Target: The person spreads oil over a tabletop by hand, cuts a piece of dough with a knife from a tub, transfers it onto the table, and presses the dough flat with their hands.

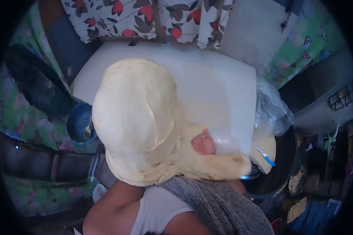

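Note:
A very large, pale mass of dough [137, 105] rests on the white tabletop, its front part close against my body. From it a thick strip of dough [223, 166] stretches to the right, over my right forearm. My right hand [203, 143] shows only in part beside this strip, low over the table; its fingers look curled against the dough, slightly blurred. My left forearm runs under the front left edge of the dough, and my left hand is hidden there.
Left of the table stands a blue bowl [80, 123] with a utensil in it. At the right, a dark round pan [288, 156] holds more dough [266, 150] with a blue-handled knife [264, 155] on it. Clear plastic [271, 107] lies by the table's right edge. Flowered curtains [117, 17] hang behind.

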Available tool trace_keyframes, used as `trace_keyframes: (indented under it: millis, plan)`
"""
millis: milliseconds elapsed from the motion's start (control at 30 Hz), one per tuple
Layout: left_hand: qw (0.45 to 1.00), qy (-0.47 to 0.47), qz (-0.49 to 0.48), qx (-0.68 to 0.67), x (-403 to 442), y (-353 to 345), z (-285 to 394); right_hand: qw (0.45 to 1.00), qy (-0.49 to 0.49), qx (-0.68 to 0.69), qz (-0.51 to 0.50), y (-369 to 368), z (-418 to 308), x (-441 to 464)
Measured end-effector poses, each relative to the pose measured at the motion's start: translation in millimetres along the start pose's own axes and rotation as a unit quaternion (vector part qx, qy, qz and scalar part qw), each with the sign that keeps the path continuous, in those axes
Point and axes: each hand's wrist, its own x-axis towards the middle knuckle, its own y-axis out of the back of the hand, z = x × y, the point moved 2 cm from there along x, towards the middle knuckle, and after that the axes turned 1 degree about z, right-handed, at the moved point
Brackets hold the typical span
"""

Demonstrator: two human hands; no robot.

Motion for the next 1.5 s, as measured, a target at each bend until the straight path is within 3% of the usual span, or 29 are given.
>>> trace_keyframes:
  millis: [67,167,267,467,800,933,1133,1200,1267,1300,1333,1367,1400,1500]
  plan:
    - [1.0,-0.013,0.006,0.02,34,12,-5,0.993,-0.109,0.036,-0.04,-2,25,46]
    - [0.998,-0.032,0.002,0.054,87,29,-9,0.975,-0.059,0.126,-0.176,-104,27,68]
    - [0.995,-0.049,0.0,0.087,138,45,-8,0.977,-0.028,0.115,-0.178,-153,13,90]
    - [0.987,-0.082,-0.01,0.139,219,51,-9,0.991,0.119,0.01,-0.057,-135,-7,158]
    - [0.976,-0.082,0.023,0.199,294,58,-13,0.96,0.232,-0.144,0.066,-101,-76,126]
    - [0.973,-0.082,0.027,0.213,315,65,-19,0.93,0.241,-0.241,0.139,-82,-110,95]
    - [0.962,-0.1,0.005,0.252,339,60,-34,0.885,0.163,-0.36,0.248,-39,-129,59]
    - [0.943,-0.147,-0.007,0.299,343,55,-44,0.877,0.135,-0.375,0.269,-20,-129,51]
    - [0.843,-0.336,0.025,0.418,343,57,-69,0.878,0.126,-0.376,0.269,1,-129,43]
    - [0.827,-0.344,0.018,0.444,338,67,-78,0.885,0.137,-0.366,0.254,14,-128,38]
    - [0.926,-0.061,-0.114,0.354,317,105,-60,0.895,0.157,-0.352,0.223,26,-126,31]
    - [0.919,0.054,-0.054,0.386,298,141,-60,0.899,0.178,-0.348,0.198,37,-119,22]
    - [0.895,0.067,0.06,0.438,291,179,-99,0.898,0.194,-0.348,0.187,40,-107,12]
    - [0.935,-0.013,0.185,0.301,253,267,-88,0.834,0.236,-0.414,0.277,-20,-76,9]
